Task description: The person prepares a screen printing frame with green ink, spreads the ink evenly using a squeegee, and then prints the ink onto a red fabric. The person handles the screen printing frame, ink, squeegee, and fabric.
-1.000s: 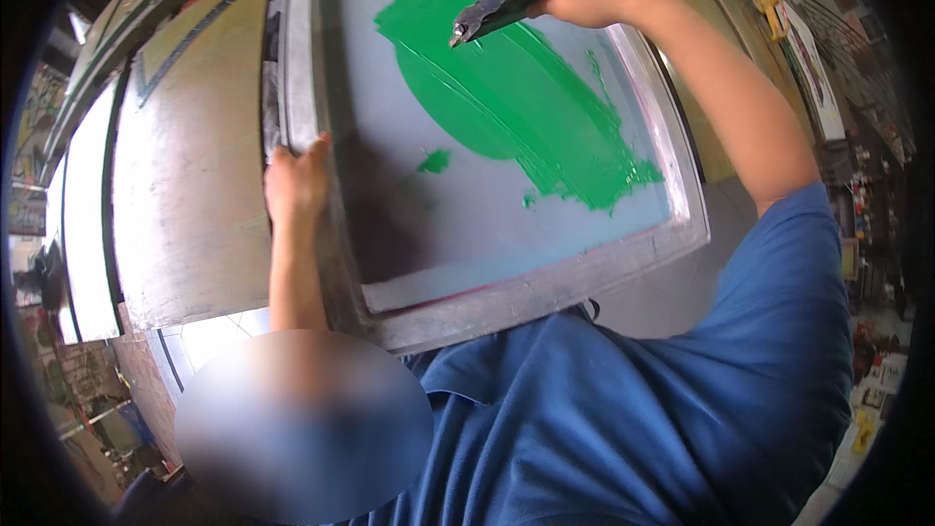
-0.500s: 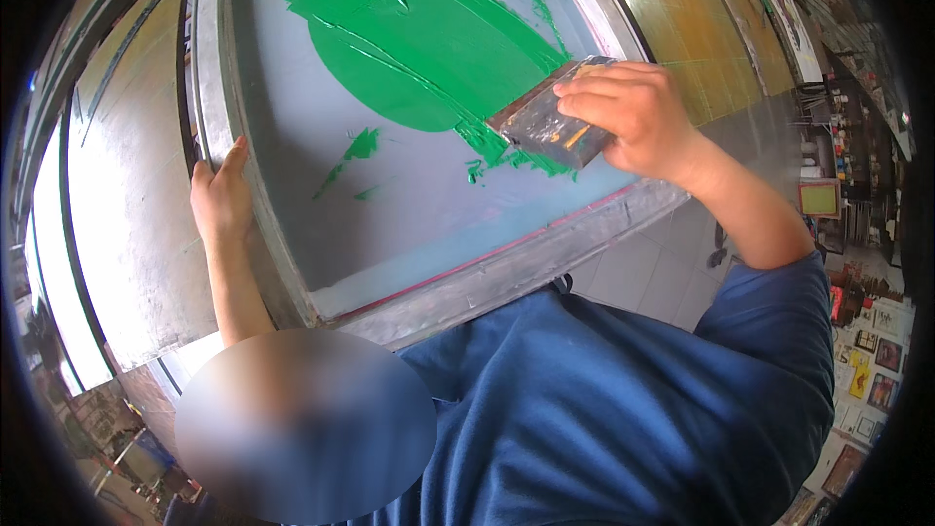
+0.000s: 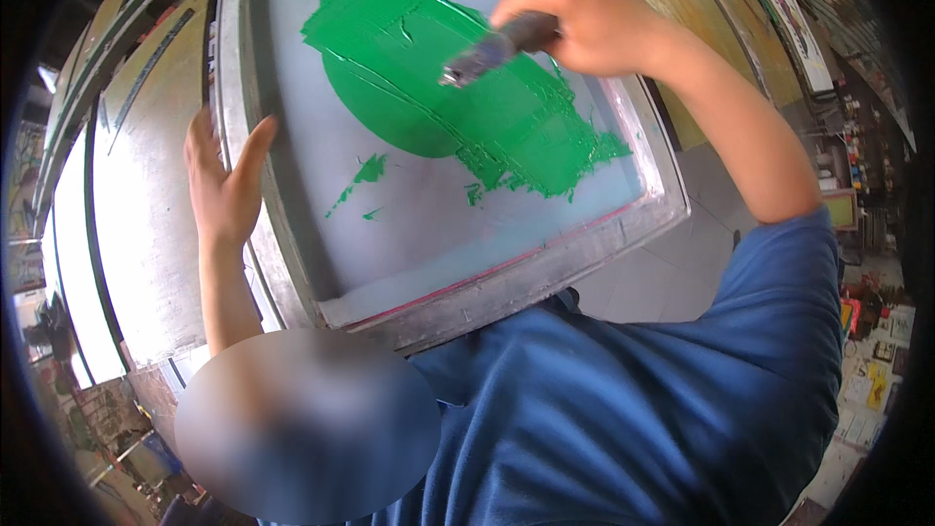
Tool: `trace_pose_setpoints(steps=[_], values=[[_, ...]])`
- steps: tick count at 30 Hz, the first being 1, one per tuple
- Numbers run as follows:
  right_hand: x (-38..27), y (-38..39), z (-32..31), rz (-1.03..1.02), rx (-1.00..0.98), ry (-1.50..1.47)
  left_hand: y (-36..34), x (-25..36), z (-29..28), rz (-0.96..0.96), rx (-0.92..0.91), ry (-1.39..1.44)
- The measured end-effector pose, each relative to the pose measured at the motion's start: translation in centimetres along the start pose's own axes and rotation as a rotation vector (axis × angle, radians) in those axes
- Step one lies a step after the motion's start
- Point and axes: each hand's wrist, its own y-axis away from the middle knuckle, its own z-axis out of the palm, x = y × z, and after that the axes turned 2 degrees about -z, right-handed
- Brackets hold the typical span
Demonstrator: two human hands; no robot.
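A screen-printing frame (image 3: 487, 294) with pale mesh (image 3: 419, 244) lies before me. Thick green ink (image 3: 419, 88) spreads over the mesh in a rounded patch with ridges, plus small smears at its lower left. Above the ink, my right hand (image 3: 604, 24) grips a squeegee (image 3: 502, 47), which is tilted and seen nearly end-on; its blade edge is blurred. It appears lifted off the mesh. At the frame's left side bar, my left hand (image 3: 229, 185) is open, thumb and fingers spread apart. Whether it touches the bar is hard to tell.
A long pale board (image 3: 151, 244) lies left of the frame, and a yellowish board (image 3: 662, 0) extends beyond its right side. Grey tiled floor (image 3: 643, 273) shows at the lower right. Crowded shelves (image 3: 857, 175) stand far right.
My right hand has carried the squeegee up and away from the near end of the ink, turning it. My left hand has loosened from the frame's bar, fingers spreading.
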Motion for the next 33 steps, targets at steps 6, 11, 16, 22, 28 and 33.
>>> trace_pose_setpoints(steps=[6,11,16,22,28,33], values=[[-1.4,-10.0,1.6,-0.015,-0.108,0.131,-3.6,9.5,1.9,0.509,-0.114,-0.082],[-0.5,-13.3,1.7,-0.045,-0.162,0.26,-7.4,12.7,4.0,0.234,-0.255,-0.189],[0.6,-15.7,2.7,-0.121,-0.134,0.186,-9.2,11.9,3.9,0.172,-0.311,-0.204],[0.9,-17.1,3.4,-0.15,-0.198,0.19,-10.5,9.8,4.6,0.218,-0.312,-0.332],[2.8,-17.0,2.9,-0.06,-0.24,0.007,-10.0,9.8,4.9,0.131,-0.271,-0.263],[3.7,-16.7,4.1,-0.091,-0.224,0.023,-10.5,10.6,5.0,0.126,-0.371,-0.341]])
